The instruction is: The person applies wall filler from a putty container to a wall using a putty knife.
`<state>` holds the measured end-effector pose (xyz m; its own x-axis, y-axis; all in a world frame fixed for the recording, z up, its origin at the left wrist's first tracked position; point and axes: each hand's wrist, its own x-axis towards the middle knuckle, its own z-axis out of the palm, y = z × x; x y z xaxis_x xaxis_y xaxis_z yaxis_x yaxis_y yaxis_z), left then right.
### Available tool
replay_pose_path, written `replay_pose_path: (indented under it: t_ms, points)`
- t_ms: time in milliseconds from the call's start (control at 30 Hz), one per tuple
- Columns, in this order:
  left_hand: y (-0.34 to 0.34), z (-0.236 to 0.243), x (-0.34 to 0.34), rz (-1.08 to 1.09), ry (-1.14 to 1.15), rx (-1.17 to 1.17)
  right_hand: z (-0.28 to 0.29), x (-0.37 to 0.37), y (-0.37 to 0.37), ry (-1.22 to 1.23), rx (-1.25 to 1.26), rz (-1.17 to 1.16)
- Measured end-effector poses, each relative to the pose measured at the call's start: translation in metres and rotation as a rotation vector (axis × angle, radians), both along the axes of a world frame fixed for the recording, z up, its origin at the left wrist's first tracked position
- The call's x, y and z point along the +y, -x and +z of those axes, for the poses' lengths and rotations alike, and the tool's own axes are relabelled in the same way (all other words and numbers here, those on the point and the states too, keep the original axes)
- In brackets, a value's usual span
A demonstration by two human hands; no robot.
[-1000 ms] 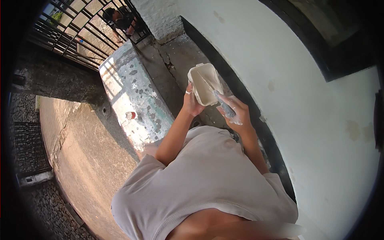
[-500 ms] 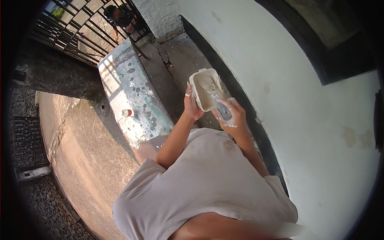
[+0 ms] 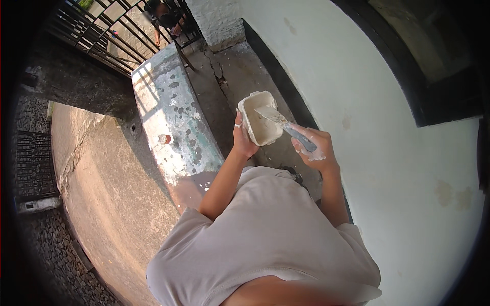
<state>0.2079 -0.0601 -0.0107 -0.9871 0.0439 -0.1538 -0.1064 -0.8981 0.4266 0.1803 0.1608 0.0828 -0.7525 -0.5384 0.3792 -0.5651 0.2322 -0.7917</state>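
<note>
Head view looks down past my own shoulders, and my pale shirt point(image 3: 265, 245) fills the lower middle, hiding my lap and whatever is under me. Both forearms rise out of it. My left hand point(image 3: 242, 143) has its grip closed around the near side of a small white tub point(image 3: 260, 120); the fingers behind the tub are out of sight, and only the thumb with a ring shows. The tub is rectangular with rounded corners, tilted so its open mouth faces me, its inside coated in off-white paste. My right hand point(image 3: 312, 148), smeared with the same white stuff, is closed tight on the dark handle of a putty knife point(image 3: 278, 120), most of that handle buried in my fist. The flat blade reaches into the tub's mouth, its tip against the paste. Left of the tub runs a low ledge point(image 3: 168, 117) with flaking paint. Right of my hands stands a pale wall point(image 3: 388, 153) with a dark base strip. Farthest off, a black metal gate point(image 3: 117, 30), with a person behind it too small to make out.
</note>
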Motion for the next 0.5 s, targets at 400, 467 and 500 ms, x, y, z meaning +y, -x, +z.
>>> replay_pose_path:
  t_ms: [400, 467, 500]
  points:
    - [-0.009, -0.015, -0.020, -0.158, -0.061, -0.045, 0.013, 0.003, 0.063, 0.045, -0.160, 0.198]
    - [-0.007, -0.024, -0.024, -0.192, -0.080, -0.056, 0.011, 0.005, 0.074, 0.093, -0.218, 0.213]
    - [-0.006, -0.028, -0.025, -0.224, -0.096, -0.061, 0.010, 0.005, 0.079, 0.144, -0.270, 0.230]
